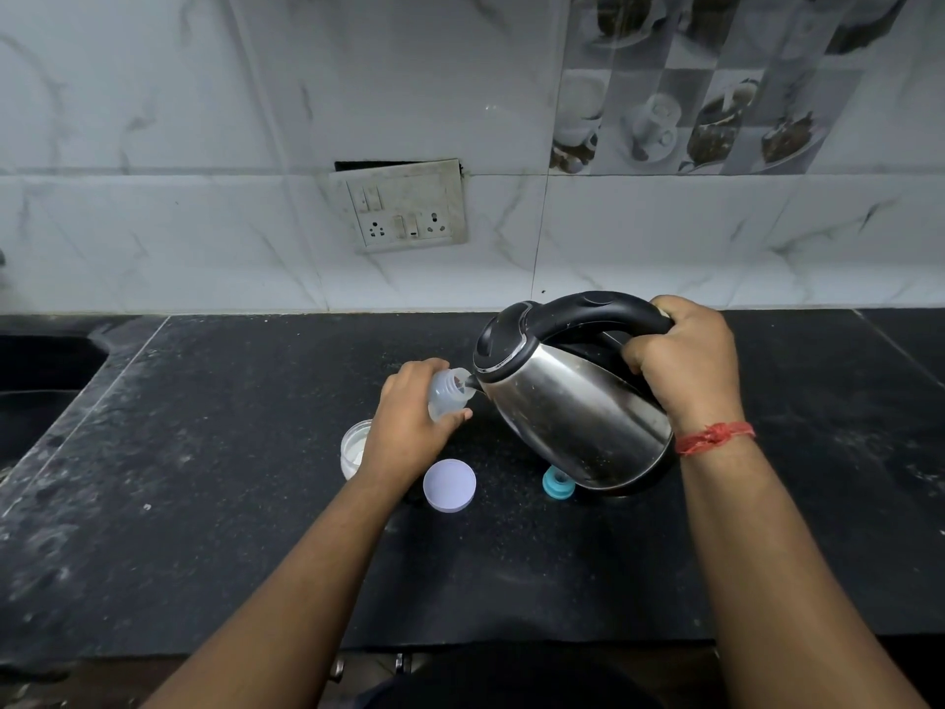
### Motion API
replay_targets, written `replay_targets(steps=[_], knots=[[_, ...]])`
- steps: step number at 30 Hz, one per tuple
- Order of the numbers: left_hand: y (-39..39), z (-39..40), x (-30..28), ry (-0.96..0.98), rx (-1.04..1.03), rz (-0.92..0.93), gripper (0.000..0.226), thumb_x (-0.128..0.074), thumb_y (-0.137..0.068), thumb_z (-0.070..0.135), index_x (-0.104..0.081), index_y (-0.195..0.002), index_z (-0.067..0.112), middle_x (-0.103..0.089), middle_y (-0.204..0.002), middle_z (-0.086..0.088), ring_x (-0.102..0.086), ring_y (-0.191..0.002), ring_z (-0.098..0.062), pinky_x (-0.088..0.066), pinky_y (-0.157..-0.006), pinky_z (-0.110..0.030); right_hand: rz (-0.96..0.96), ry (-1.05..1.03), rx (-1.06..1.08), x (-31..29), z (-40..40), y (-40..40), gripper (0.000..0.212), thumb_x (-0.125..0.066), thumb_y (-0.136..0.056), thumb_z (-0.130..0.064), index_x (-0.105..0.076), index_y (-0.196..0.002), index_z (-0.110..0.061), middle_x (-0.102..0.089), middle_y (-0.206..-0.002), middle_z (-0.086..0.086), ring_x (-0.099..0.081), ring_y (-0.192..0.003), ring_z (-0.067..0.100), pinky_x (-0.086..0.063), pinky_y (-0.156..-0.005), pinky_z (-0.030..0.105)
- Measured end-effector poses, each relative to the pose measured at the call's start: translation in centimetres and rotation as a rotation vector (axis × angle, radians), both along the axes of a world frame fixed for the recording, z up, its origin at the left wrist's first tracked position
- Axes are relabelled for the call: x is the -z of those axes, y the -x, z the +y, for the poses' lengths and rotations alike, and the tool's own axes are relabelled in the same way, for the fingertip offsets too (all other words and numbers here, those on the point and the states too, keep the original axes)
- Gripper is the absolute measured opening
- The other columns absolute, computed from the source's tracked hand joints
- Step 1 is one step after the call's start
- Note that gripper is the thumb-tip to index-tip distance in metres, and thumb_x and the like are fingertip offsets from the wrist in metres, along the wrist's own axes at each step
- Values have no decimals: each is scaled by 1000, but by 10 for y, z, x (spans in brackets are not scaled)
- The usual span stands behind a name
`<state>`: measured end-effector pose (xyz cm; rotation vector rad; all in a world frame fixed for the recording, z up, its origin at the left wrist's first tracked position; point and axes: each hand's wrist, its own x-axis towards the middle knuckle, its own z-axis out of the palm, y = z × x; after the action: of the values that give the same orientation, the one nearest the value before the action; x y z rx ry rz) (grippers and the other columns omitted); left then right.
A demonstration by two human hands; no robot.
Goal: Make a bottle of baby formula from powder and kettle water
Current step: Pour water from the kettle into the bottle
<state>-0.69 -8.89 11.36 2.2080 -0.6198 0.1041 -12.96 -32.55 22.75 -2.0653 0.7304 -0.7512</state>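
My right hand (685, 360) grips the black handle of a steel kettle (572, 401), which is tilted to the left above the counter. Its spout sits at the open threaded neck of a clear baby bottle (450, 394). My left hand (409, 422) holds that bottle around its body, tilted toward the spout. An open jar of white powder (354, 447) stands just left of my left wrist. A pale round lid (449, 485) lies flat below the bottle. A teal bottle ring (555, 482) shows beside the kettle's base, partly hidden by it.
The black stone counter (255, 529) runs the width of the view, with a sink (41, 365) cut in at the far left. A switch and socket plate (404, 207) hangs on the white tiled wall behind.
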Motion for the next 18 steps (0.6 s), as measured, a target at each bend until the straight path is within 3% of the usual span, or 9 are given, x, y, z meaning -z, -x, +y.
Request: replay_targets(steps=[9, 18], knots=[[-4, -3, -1, -4, -28, -27, 55, -91, -73, 31, -51, -110, 23, -50, -108, 9, -45, -106, -17, -38, -83, -31, 13, -14, -25, 0, -4, -10, 20, -57, -47, -12, -56, -65, -20, -43, -42, -9, -46, -54, 25, -40, -56, 35], [-11, -3, 1, -21, -39, -7, 60, -87, -78, 31, -56, -127, 21, -58, -121, 6, -55, -114, -19, -47, -92, -38, 17, 5, -33, -2, -5, -19, 19, -58, -49, -10, -55, -64, -20, -41, -42, -9, -45, -54, 25, -39, -54, 33]])
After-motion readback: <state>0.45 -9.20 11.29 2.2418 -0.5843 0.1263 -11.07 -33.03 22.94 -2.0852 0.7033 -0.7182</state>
